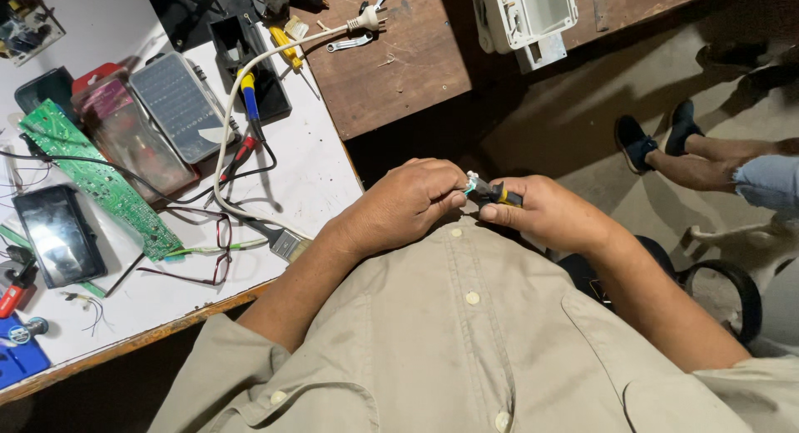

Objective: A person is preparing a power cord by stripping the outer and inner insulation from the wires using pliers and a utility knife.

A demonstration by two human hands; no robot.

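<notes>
My left hand (pixel 409 202) and my right hand (pixel 545 210) meet in front of my chest, over my beige buttoned shirt. The right hand grips a small tool with a black and yellow handle (pixel 498 193), its metal tip pointing left. The left hand's fingers are closed, pinching a small whitish-green piece (pixel 471 183) at the tool's tip; what it is stays too small to tell. Both hands hover beside the white table's near right corner (pixel 333 188).
On the white table lie a green circuit board (pixel 91 175), a grey keypad panel (pixel 179 104), a dark phone-like device (pixel 57 233), a paintbrush (pixel 279 237), glasses (pixel 218 254) and a white cord with plug (pixel 364 19). A brown bench (pixel 399 67) holds a white plastic box (pixel 524 13). Another person's legs (pixel 707 163) are at right.
</notes>
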